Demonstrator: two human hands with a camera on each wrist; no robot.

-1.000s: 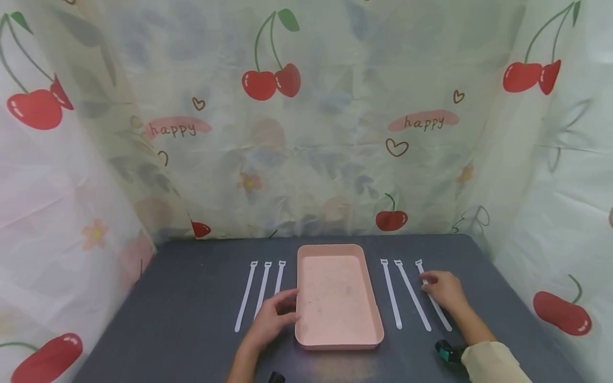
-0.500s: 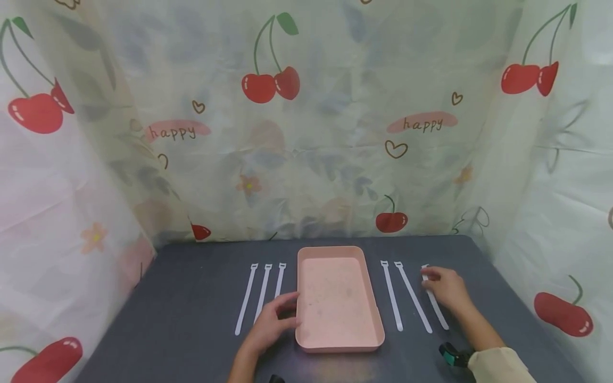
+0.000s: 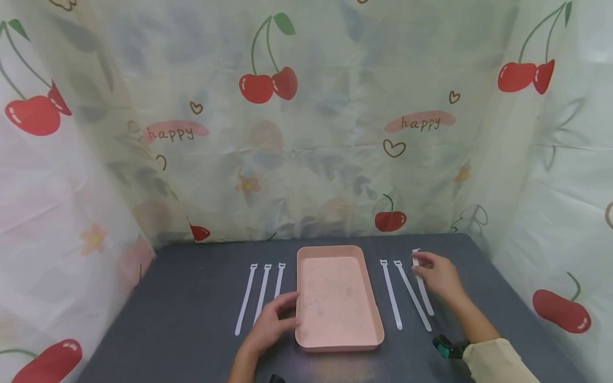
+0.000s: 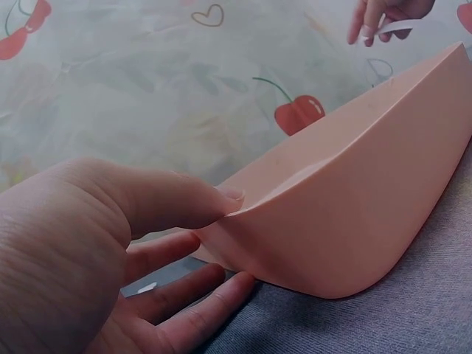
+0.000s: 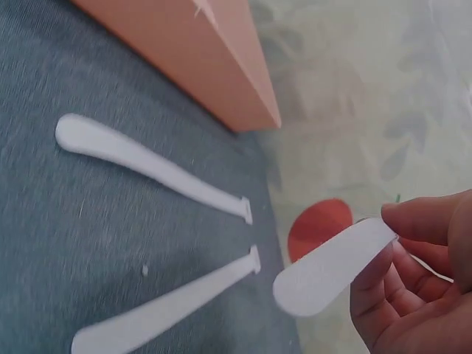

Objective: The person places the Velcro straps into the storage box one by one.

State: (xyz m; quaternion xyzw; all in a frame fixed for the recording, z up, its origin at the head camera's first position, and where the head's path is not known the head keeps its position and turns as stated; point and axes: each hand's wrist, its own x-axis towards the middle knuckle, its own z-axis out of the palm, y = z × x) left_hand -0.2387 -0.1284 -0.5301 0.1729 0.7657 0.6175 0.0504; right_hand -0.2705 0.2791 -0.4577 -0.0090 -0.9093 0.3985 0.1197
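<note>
Tray (image 3: 337, 340) sits centred (straps (image 3: 261, 290) on both sides).

We see only part of the white flat plastic strap (image 5: 333, 269) in the right wrist view: its far end vanishes behind the fingers of the right hand (image 5: 420, 284), itself cut off by the frame's right and bottom edges. In the left wrist view, the left hand (image 4: 110, 258) runs off the left and bottom edges, and the pale pink rectangular plastic tray (image 4: 354, 214) hides the table beyond it. In the head view, the left hand (image 3: 270, 324) covers the lower end of the nearest white strap (image 3: 279, 278).
</note>
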